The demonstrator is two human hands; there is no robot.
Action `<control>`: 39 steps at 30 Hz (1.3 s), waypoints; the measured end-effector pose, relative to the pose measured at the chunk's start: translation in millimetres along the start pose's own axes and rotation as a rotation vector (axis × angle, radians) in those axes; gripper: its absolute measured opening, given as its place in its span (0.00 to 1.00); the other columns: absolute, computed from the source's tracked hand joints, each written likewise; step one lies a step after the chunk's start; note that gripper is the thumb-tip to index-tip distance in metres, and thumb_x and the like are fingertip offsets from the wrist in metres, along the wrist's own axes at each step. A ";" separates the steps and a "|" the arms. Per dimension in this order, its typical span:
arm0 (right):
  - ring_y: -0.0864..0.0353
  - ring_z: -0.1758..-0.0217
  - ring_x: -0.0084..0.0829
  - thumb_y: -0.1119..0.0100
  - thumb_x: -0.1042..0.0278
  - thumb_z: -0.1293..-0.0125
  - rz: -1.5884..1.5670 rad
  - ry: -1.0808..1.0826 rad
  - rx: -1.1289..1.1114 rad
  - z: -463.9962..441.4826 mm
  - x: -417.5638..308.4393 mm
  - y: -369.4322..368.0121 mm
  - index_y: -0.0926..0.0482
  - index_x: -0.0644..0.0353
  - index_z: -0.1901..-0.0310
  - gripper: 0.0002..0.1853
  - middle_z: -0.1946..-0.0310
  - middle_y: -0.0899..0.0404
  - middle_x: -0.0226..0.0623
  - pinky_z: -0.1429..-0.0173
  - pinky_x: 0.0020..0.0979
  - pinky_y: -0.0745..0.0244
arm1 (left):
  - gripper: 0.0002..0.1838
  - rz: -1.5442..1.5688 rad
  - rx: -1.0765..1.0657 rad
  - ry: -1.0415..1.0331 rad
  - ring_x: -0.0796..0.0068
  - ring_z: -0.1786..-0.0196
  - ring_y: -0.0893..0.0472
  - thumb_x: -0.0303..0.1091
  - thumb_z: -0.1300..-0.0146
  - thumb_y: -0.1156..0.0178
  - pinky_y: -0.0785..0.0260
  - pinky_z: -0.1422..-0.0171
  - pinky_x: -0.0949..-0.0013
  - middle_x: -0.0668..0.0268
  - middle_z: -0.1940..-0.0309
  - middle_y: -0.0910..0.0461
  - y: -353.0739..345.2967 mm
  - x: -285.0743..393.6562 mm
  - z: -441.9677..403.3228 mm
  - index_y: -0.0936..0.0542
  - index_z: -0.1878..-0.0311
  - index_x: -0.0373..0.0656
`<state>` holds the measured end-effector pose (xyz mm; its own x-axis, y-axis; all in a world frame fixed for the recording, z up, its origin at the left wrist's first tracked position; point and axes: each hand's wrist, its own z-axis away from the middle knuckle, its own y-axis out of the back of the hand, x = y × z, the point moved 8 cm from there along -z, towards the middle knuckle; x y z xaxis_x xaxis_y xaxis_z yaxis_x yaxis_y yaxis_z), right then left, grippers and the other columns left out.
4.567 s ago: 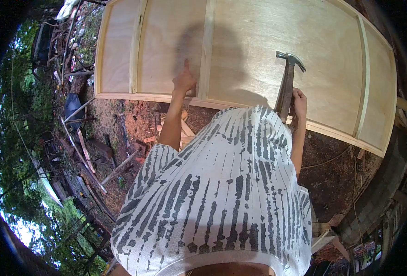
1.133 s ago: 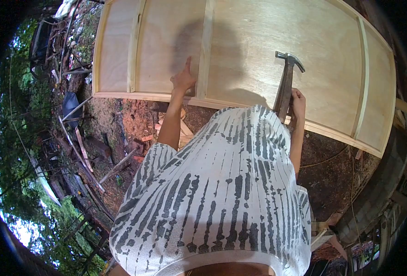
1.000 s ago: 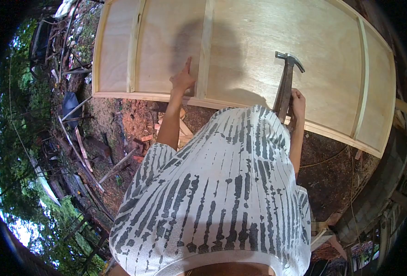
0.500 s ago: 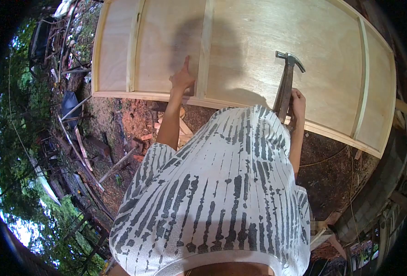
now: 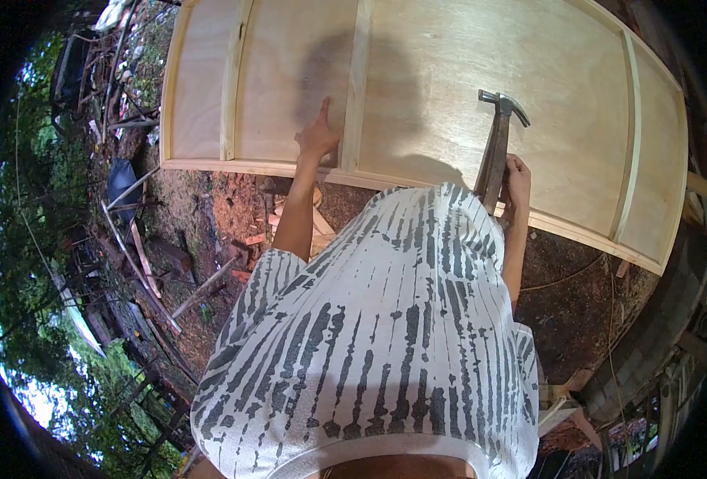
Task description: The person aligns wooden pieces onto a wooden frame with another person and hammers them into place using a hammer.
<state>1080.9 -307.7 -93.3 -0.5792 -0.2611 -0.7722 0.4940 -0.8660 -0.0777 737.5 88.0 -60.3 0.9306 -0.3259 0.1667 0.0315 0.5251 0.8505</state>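
My left hand [image 5: 318, 141] is over the near edge of a pale plywood panel [image 5: 481, 48] framed with thin wooden strips. Its index finger stretches out toward the panel surface; the other fingers are partly curled, and I see nothing held in them. A claw hammer [image 5: 493, 152] with a metal head and dark wooden handle points away from me over the panel. My right hand [image 5: 518, 182] is closed at the lower part of its handle, with some fingers hidden behind it.
A wooden crosspiece [image 5: 357, 80] runs across the panel just right of my left hand, and another strip [image 5: 632, 136] crosses at the right. Scraps of cut wood [image 5: 321, 227] lie on the ground below the near edge. Poles and branches [image 5: 138, 263] clutter the left side.
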 end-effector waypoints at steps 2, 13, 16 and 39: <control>0.32 0.78 0.15 0.48 0.65 0.20 0.014 0.004 0.004 -0.3 -0.2 0.3 0.15 0.61 0.54 0.13 0.73 0.21 0.23 0.75 0.22 0.38 | 0.56 -0.008 -0.002 -0.007 0.39 0.41 0.17 0.42 0.47 0.37 0.41 0.30 0.27 0.48 0.47 0.14 -0.7 -1.6 -1.7 0.54 0.15 0.75; 0.31 0.78 0.15 0.48 0.65 0.19 0.068 0.000 0.016 1.6 -4.0 0.3 0.15 0.62 0.54 0.13 0.73 0.21 0.23 0.74 0.22 0.38 | 0.58 0.006 0.001 -0.016 0.37 0.44 0.16 0.39 0.50 0.38 0.35 0.36 0.30 0.45 0.49 0.14 -3.3 -0.9 -2.4 0.54 0.15 0.72; 0.32 0.78 0.14 0.48 0.66 0.20 0.062 0.002 0.035 6.8 -10.6 -2.8 0.15 0.62 0.54 0.12 0.73 0.21 0.23 0.74 0.22 0.38 | 0.58 -0.005 0.008 -0.018 0.36 0.45 0.16 0.38 0.51 0.38 0.33 0.38 0.31 0.44 0.50 0.14 -1.3 0.8 -0.8 0.54 0.15 0.70; 0.26 0.74 0.17 0.48 0.63 0.20 0.115 0.003 -0.042 0.1 -3.4 2.0 0.14 0.61 0.51 0.14 0.70 0.19 0.24 0.69 0.24 0.31 | 0.55 -0.004 -0.038 -0.017 0.32 0.42 0.18 0.43 0.45 0.41 0.33 0.36 0.32 0.39 0.47 0.16 8.5 9.0 10.6 0.56 0.15 0.73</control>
<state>1083.8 -308.5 -90.8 -0.5151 -0.3559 -0.7798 0.5839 -0.8116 -0.0153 742.3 81.2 -46.3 0.9240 -0.3413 0.1723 0.0494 0.5535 0.8314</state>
